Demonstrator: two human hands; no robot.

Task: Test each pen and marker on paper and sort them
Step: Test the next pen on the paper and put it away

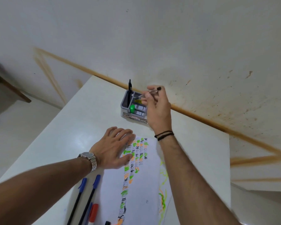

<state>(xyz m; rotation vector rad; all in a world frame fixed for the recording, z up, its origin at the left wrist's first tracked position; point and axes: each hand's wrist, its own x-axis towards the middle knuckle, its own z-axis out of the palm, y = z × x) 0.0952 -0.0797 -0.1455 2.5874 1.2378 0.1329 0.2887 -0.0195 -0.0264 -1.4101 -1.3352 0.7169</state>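
My right hand (158, 108) holds a thin clear pen (150, 92) with a black end over the grey desk organiser (124, 105), its tip pointing down into a compartment. A black pen (129, 88) stands upright in the organiser's left slot, and a green marker cap (132, 109) shows in front. My left hand (113, 146) lies flat, fingers spread, on the top left corner of the white paper (143, 189), which is covered with green, orange and black test marks. Two blue-capped pens (86, 197) and a red-capped marker (93, 211) lie left of the paper.
The white table (81, 127) stands against a stained white wall with an orange-brown stripe (201, 118). A dark wooden piece of furniture (5, 88) is at the far left. A black marker end (107, 222) peeks in at the bottom edge.
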